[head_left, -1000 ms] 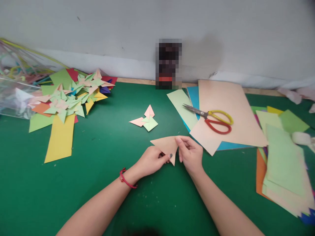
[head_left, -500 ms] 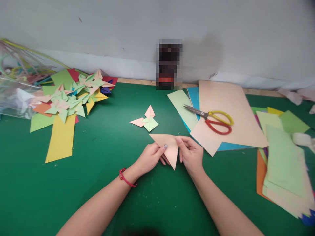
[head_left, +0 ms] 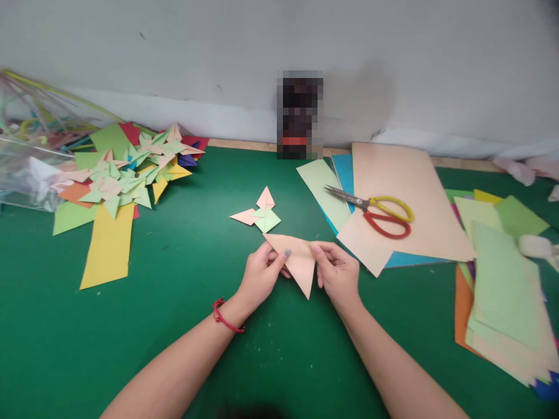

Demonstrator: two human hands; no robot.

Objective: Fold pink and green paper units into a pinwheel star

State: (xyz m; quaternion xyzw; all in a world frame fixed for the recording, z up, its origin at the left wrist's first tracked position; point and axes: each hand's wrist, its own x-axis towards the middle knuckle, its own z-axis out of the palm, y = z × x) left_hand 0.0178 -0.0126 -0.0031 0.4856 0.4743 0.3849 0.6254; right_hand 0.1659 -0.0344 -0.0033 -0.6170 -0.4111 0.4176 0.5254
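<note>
A pale peach sheet of paper point(head_left: 299, 259), folded into a triangle, is held between both hands just above the green table. My left hand point(head_left: 263, 269) pinches its left edge, the thumb lying on top and the fingers underneath. At the upper right corner my right hand point(head_left: 338, 269) grips it between thumb and fingers. One point of the triangle hangs down toward me. Just beyond the hands lies a small folded paper piece point(head_left: 261, 214), made of two peach points and a light green square.
Scissors point(head_left: 371, 208) with yellow and red handles rest on a large peach sheet point(head_left: 419, 192) at the right. Stacked coloured papers point(head_left: 506, 291) lie farther right. At the left are folded paper stars point(head_left: 117, 183), a yellow strip point(head_left: 109, 250) and a clear plastic bag point(head_left: 35, 180). A blurred-out object point(head_left: 300, 116) stands against the wall.
My left hand has slid slightly left along the paper's edge, uncovering more of the sheet. My right hand keeps its hold at nearly the same spot.
</note>
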